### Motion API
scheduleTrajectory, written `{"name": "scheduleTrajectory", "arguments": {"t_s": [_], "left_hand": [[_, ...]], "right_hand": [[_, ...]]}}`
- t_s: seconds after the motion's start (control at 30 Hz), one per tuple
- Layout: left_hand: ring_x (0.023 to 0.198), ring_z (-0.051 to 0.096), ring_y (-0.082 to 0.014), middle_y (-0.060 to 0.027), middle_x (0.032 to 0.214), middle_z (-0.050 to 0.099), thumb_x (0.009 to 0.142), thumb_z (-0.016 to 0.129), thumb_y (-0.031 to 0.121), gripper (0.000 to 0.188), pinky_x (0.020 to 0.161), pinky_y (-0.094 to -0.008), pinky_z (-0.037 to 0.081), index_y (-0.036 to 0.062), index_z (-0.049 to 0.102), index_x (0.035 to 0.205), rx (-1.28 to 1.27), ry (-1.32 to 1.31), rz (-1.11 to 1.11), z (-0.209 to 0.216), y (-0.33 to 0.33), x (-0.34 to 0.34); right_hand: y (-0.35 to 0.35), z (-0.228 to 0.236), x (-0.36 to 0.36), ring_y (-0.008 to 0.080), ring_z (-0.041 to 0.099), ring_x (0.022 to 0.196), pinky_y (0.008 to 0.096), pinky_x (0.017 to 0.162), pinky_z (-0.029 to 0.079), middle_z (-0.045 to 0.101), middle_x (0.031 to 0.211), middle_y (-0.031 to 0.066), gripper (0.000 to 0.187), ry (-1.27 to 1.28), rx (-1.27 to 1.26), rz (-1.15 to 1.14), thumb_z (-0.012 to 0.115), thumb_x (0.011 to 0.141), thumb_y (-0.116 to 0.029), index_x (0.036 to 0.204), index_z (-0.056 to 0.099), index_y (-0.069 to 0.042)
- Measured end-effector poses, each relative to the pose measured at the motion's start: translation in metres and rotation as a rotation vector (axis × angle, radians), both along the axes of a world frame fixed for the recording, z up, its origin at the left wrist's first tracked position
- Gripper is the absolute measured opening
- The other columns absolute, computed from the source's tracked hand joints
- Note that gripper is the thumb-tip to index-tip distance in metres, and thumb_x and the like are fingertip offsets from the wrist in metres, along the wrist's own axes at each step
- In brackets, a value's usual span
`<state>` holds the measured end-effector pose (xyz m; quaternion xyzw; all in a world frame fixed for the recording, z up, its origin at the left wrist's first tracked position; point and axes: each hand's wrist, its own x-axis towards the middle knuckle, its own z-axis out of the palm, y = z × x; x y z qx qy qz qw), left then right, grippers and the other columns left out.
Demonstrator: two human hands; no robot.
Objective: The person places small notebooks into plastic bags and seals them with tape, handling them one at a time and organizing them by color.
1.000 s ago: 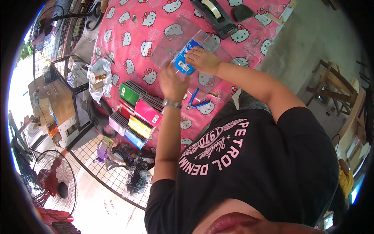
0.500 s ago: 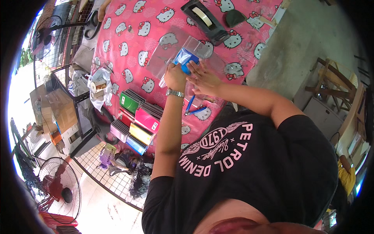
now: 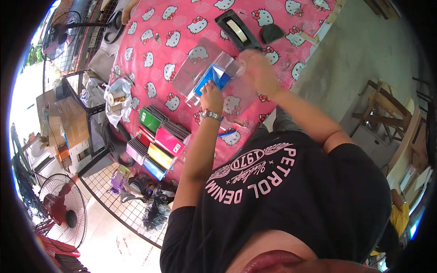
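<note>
My left hand (image 3: 212,98) holds down the near edge of a flat blue packet (image 3: 221,78) in shiny clear plastic, its fingers curled on it. The packet lies on clear plastic sleeves (image 3: 191,68) on the table. My right hand (image 3: 258,68) is smeared by motion between the packet and a black tape dispenser (image 3: 250,42); its fingers cannot be made out. Blue-handled pliers (image 3: 226,133) lie by my left wrist, partly hidden.
A pink patterned cloth (image 3: 157,73) covers the table. Stacked spiral notebooks (image 3: 170,140) in several colours stand at the left near edge, beside a white plastic bag (image 3: 119,98). A dark green object (image 3: 272,33) lies right of the dispenser. Another person's hand (image 3: 126,16) shows at far left.
My right hand has left the packet and moved right, toward the tape dispenser. My left hand stays on the packet, more of which now shows. The whole view has shifted slightly.
</note>
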<state>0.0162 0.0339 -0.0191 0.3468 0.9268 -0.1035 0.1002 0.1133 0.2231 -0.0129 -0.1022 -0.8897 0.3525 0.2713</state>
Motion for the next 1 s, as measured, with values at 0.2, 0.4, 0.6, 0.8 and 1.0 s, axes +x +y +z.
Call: {"name": "scheduleTrajectory", "arguments": {"t_s": [0.2,0.4,0.6,0.8,1.0], "left_hand": [[0.116,0.048,-0.0390,-0.0288,0.126,0.046,0.088,0.044,0.012,0.046,0.092,-0.0412,0.047,-0.0132,0.039,0.127,0.090,0.047,-0.041,-0.023,-0.007,0.005],[0.126,0.035,-0.0459,-0.0357,0.135,0.033,0.088,0.042,0.016,0.055,0.109,-0.0460,0.026,-0.0157,0.031,0.131,0.086,-0.054,-0.021,-0.010,-0.004,0.022],[0.129,0.033,-0.0436,-0.0328,0.136,0.034,0.087,0.043,0.018,0.056,0.111,-0.0446,0.022,-0.0124,0.032,0.133,0.082,-0.007,-0.081,-0.021,-0.014,0.018],[0.130,0.036,-0.0359,-0.0262,0.137,0.039,0.078,0.053,0.009,0.057,0.109,-0.0402,0.028,-0.0040,0.040,0.132,0.335,-0.111,0.031,-0.023,-0.025,0.018],[0.120,0.049,-0.0342,-0.0220,0.127,0.051,0.074,0.059,0.005,0.054,0.101,-0.0384,0.040,0.0007,0.048,0.127,0.619,0.044,-0.054,-0.034,-0.036,0.018]], "right_hand": [[0.061,-0.003,-0.015,0.0137,0.054,0.065,0.0289,0.064,0.046,0.055,0.067,0.0034,0.022,-0.394,-0.993,-0.261,0.068,0.080,-0.020,0.092,0.065,-0.001],[0.031,-0.026,0.022,0.0097,0.052,0.064,0.0230,0.059,0.043,0.055,0.076,0.0008,0.009,0.102,-1.066,-0.116,0.058,0.087,-0.011,0.082,0.060,-0.003],[0.020,-0.083,0.022,0.0064,0.049,0.063,0.0196,0.053,0.038,0.054,0.078,-0.0007,0.006,-0.318,-2.243,0.534,0.056,0.089,-0.012,0.087,0.056,-0.006],[-0.019,0.008,-0.094,0.0095,0.053,0.052,0.0256,0.048,0.040,0.058,0.063,0.0028,0.019,-0.676,-0.797,0.723,0.066,0.080,-0.020,0.073,0.057,-0.005],[-0.025,-0.010,-0.136,0.0231,0.060,0.054,0.0355,0.052,0.046,0.061,0.060,0.0117,0.022,-0.839,0.039,0.873,0.073,0.068,-0.021,0.064,0.061,-0.004]]}}
